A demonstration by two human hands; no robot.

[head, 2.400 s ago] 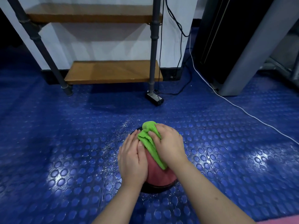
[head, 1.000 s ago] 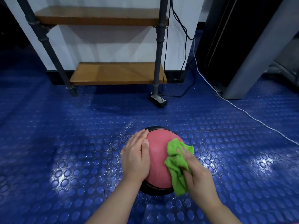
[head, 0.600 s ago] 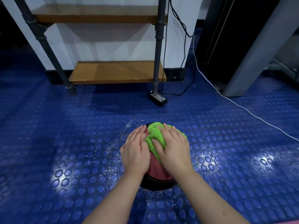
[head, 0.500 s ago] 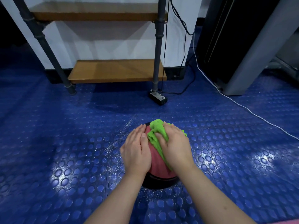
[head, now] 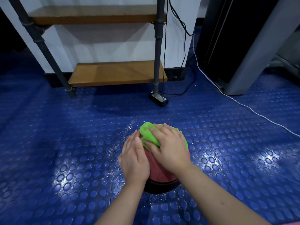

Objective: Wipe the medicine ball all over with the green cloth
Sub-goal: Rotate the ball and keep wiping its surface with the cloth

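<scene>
Left hand flat, fingers straight, bracing the medicine ball on its left side. Right hand grips the bunched green cloth on its top. Risks I see: a hard push could roll the ball off its black ring; a bunched cloth likely skips patches; the underside may go unwiped. Only holder here is that ring on the floor, with the ball seated in it.

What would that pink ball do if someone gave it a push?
Probably roll: the medicine ball is round, and the left hand lies flat against its side. The black base beneath may check that. It seems firm: the right hand pressing the green cloth leaves no dent.
</scene>
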